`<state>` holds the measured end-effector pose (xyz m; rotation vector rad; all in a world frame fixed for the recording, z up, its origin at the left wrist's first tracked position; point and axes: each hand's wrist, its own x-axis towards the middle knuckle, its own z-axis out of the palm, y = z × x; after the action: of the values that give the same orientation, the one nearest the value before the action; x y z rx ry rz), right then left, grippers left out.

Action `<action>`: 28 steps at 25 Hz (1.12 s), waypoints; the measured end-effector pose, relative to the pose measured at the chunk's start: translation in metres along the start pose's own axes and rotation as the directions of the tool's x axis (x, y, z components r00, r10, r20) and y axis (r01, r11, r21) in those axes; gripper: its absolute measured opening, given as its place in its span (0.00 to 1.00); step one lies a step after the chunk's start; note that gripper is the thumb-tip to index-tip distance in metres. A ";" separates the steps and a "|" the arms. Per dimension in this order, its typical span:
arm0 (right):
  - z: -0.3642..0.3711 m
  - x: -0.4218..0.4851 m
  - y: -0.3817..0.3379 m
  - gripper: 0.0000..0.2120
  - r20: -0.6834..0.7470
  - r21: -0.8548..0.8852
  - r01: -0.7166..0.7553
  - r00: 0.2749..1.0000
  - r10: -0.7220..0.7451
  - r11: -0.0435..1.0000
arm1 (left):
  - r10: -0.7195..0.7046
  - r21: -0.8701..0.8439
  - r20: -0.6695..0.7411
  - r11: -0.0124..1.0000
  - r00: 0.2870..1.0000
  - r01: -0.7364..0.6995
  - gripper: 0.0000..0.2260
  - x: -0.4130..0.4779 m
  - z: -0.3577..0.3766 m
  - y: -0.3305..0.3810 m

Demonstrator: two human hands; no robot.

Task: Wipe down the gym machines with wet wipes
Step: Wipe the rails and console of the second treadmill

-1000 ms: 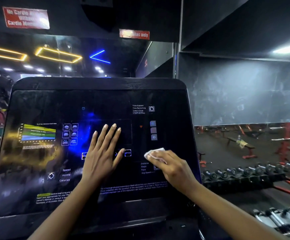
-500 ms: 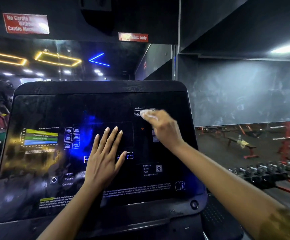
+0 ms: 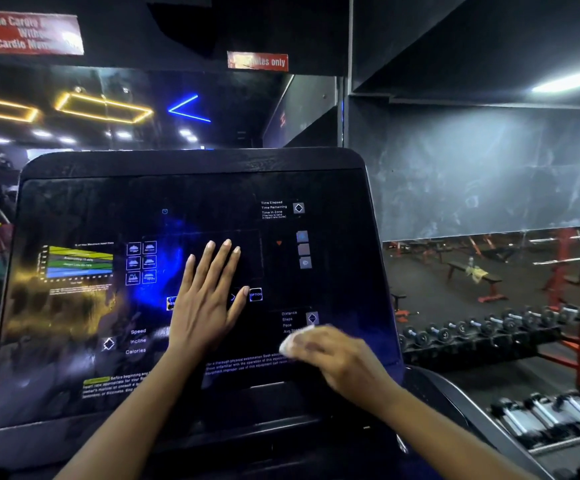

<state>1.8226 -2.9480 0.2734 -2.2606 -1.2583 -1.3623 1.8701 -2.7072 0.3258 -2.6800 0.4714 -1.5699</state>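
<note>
1. Bracing the treadmill console with the left hand: wide and flat, fingers straight and slightly spread, palm pressed on the middle of the dark panel, probably to steady it against the rubbing.
2. Wiping with the right hand, fingers curled round a white wet wipe, both blurred by motion. Wipe pressed on the glass near the lower right corner, just under the "Distance, Steps, Pace" labels.
3. Apparently working down the right edge of the panel, with the patch under the bracing palm likely left for later.
4. Glossy black surface, printed with buttons and a coloured chart, catching blue and yellow light. Too reflective to tell smears from glare.
5. All around, a dim gym: grey wall, dumbbell rack past the right edge, red-legged bench beyond, red signs overhead.
</note>
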 end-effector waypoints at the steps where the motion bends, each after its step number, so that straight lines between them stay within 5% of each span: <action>1: -0.006 0.012 0.011 0.14 -0.066 0.005 -0.075 0.995 0.075 0.997 | 0.001 -0.003 0.000 1.000 1.000 -0.001 0.29 0.000 0.000 0.000; 5: -0.017 0.046 0.040 0.22 -0.238 -0.048 -0.374 0.905 0.353 0.926 | -0.003 -0.038 -0.016 0.999 1.000 0.003 0.28 -0.001 -0.003 0.001; 14: -0.007 -0.051 -0.019 0.20 0.015 0.034 -0.231 0.973 0.231 0.972 | 0.111 0.017 -0.046 0.994 0.993 -0.110 0.26 -0.053 -0.002 -0.011; 20: -0.028 -0.064 0.004 0.18 -0.240 -0.076 -0.562 0.812 0.532 0.824 | 0.125 0.026 -0.055 0.992 0.991 -0.124 0.26 -0.059 -0.002 -0.012; 28: 0.018 -0.041 -0.048 0.25 -0.091 -0.122 -0.447 0.894 0.439 0.886 | 0.129 0.034 -0.072 0.991 0.989 -0.127 0.26 -0.060 0.001 -0.013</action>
<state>1.7886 -2.9312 0.2200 -2.3777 -0.5801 -1.3580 1.8470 -2.6793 0.2761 -2.5223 0.6042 -1.6309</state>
